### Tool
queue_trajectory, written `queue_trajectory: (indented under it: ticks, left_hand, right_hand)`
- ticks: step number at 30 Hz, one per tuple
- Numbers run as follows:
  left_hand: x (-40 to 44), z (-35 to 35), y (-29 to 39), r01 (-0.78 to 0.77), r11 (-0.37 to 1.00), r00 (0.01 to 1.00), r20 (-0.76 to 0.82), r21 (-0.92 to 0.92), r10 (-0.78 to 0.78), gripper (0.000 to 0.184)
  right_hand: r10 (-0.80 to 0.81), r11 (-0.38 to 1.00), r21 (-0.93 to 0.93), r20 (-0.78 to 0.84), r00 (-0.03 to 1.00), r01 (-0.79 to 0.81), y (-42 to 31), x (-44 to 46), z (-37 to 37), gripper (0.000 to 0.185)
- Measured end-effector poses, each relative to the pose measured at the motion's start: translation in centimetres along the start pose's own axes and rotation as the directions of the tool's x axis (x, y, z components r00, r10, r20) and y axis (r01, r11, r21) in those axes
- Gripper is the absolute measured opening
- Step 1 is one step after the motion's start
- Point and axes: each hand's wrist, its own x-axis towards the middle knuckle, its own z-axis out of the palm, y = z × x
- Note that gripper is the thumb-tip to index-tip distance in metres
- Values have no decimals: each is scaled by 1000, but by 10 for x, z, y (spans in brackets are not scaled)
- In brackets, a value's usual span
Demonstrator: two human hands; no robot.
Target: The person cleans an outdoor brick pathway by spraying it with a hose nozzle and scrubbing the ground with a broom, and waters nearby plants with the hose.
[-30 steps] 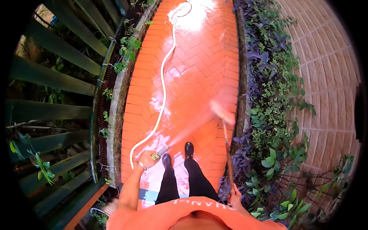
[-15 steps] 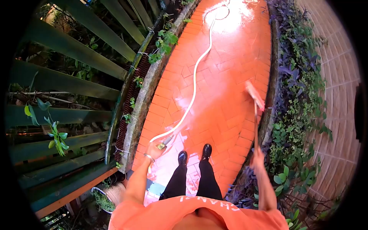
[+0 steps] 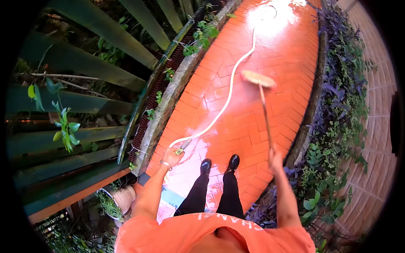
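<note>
My left hand [image 3: 172, 157], with a bracelet at the wrist, is closed around the nozzle end of a garden hose [image 3: 231, 84]. The grey tip of the nozzle [image 3: 185, 145] points forward over the path, with a faint spray ahead of it. From there the pale hose runs up the wet orange brick path [image 3: 249, 130]. My right hand [image 3: 275, 159] grips the long handle of a broom [image 3: 266, 111]. Its wide broom head [image 3: 257, 79], blurred by motion, lies crosswise on the bricks, just right of the hose.
Green fence slats [image 3: 80, 101] and a stone curb [image 3: 173, 101] border the path on the left. Purple and green plants [image 3: 325, 130] line the right edge, with a tiled surface [image 3: 375, 147] beyond. A potted plant [image 3: 122, 198] stands at lower left. Both shoes [image 3: 233, 162] are on the bricks.
The broom head has swung from the path's right edge leftward and forward, near the hose. My right hand moved slightly left and forward. The left hand still grips the hose.
</note>
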Motion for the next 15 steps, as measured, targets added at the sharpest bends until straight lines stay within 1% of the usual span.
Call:
queue_trajectory:
  ticks: [1, 2, 3, 4, 5, 6, 7, 8, 9, 11, 13, 14, 15]
  left_hand:
    - [-5, -4, -5, 96, 995, 994, -55, -22, -97, 26]
    - [-7, -12, -12, 186, 982, 976, -111, -43, -190, 27]
    - [-4, -20, -31, 182, 983, 974, -129, -36, -185, 27]
    - [-5, -19, -60, 193, 981, 963, -189, -21, -193, 28]
    - [-11, -17, -82, 211, 977, 950, -233, -17, -209, 30]
    - [-16, -25, -82, 284, 959, 941, -196, 9, -277, 31]
    - [-20, -27, -92, 289, 957, 948, -138, 0, -286, 30]
    - [-25, -29, -90, 252, 968, 960, -124, -22, -252, 29]
    - [-30, -31, -87, 215, 976, 970, -107, -39, -218, 28]
    - [-26, -24, -82, 202, 979, 976, -73, -40, -204, 28]
    - [-24, -12, -75, 192, 981, 981, -34, -34, -193, 27]
    - [-21, -7, -72, 143, 989, 988, -57, -28, -144, 28]
    - [-15, -5, -72, 92, 996, 992, -82, -18, -93, 29]
  right_hand:
    - [-218, 974, 51, -26, 976, 219, -6, 35, -8, 19]
    - [-163, 982, 83, -65, 984, 168, -36, 30, -13, 26]
    - [-326, 945, -42, -54, 944, 324, -31, 26, -17, 30]
    - [-363, 923, -164, -77, 929, 347, -14, 2, -20, 34]
    - [-487, 857, -243, -94, 868, 454, -23, -55, -26, 38]
    - [-610, 757, -374, -108, 785, 536, 9, -97, -28, 42]
    - [-540, 804, -332, -59, 839, 494, -3, -156, -35, 45]
    - [-320, 903, -289, 44, 946, 319, 1, -207, -44, 52]
    - [-325, 869, -377, 57, 944, 322, 24, -244, -47, 52]
    - [-230, 871, -416, 125, 965, 262, 71, -291, -44, 51]
    - [-155, 870, -435, 206, 966, 232, 55, -276, -25, 49]
    - [-116, 943, -289, 179, 977, 165, 46, -267, -8, 47]
    - [-192, 936, -274, 124, 973, 220, 55, -259, 14, 47]
